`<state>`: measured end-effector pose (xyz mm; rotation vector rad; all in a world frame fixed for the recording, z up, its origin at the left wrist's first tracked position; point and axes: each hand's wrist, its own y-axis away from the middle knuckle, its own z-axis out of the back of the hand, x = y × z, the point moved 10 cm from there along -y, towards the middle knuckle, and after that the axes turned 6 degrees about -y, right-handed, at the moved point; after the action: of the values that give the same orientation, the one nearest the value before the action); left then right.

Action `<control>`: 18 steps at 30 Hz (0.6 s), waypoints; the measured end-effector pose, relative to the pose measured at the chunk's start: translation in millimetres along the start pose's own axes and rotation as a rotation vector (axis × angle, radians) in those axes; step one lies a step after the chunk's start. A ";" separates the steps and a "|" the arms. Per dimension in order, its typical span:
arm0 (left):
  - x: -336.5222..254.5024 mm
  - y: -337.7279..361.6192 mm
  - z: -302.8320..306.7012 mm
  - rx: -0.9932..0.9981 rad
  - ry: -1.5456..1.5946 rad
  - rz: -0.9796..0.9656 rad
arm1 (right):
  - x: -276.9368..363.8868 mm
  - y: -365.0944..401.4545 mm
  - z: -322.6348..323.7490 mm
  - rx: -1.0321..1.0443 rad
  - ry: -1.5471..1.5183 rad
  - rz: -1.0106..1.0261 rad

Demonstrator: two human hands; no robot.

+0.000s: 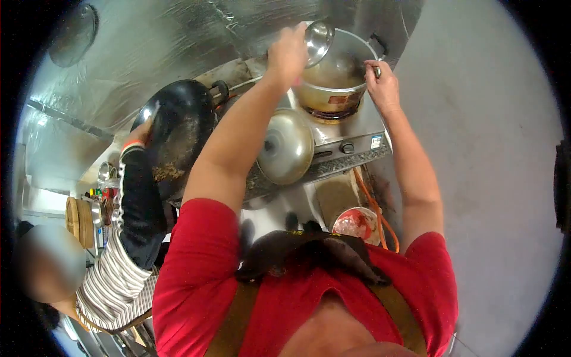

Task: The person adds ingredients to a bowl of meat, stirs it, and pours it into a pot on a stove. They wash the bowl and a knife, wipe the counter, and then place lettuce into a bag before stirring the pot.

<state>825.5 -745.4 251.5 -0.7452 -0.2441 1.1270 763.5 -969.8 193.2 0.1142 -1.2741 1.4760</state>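
Note:
A large metal pot [330,95] stands on the gas stove, with cloudy brownish contents and haze inside. Over its left rim, my left hand [288,55] is closed on the edge of a shiny steel bowl [319,44], which is tilted. At the pot's right rim, my right hand [383,85] has its fingers closed around a short piece of metal handle [376,72]. What that handle belongs to is hidden. A round metal lid [286,146] leans at the stove's front, left of the knob, below my left forearm.
On the left, another person's hand [140,132] is at a big black wok [184,113]. The stove [351,134] has a knob in front. Below it are an orange hose [372,199] and a bucket [357,223] with red contents. Foil-like sheeting [178,35] covers the wall behind.

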 end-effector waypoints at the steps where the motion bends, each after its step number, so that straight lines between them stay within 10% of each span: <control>1: 3.7 0.7 4.2 -0.046 0.022 -0.004 | -17.4 0.4 -0.3 -0.041 -0.129 -0.125; 7: 31.5 -6.5 8.0 -0.050 -0.010 0.145 | -57.7 5.6 25.2 -0.329 -0.616 -0.452; 18: 27.2 -9.5 -26.9 0.034 0.008 0.140 | 21.7 -28.7 107.9 -0.334 -0.606 -0.229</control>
<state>858.5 -734.6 232.8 -0.7455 -0.1678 1.2578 718.4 -1040.7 269.8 0.4966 -1.9056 1.0420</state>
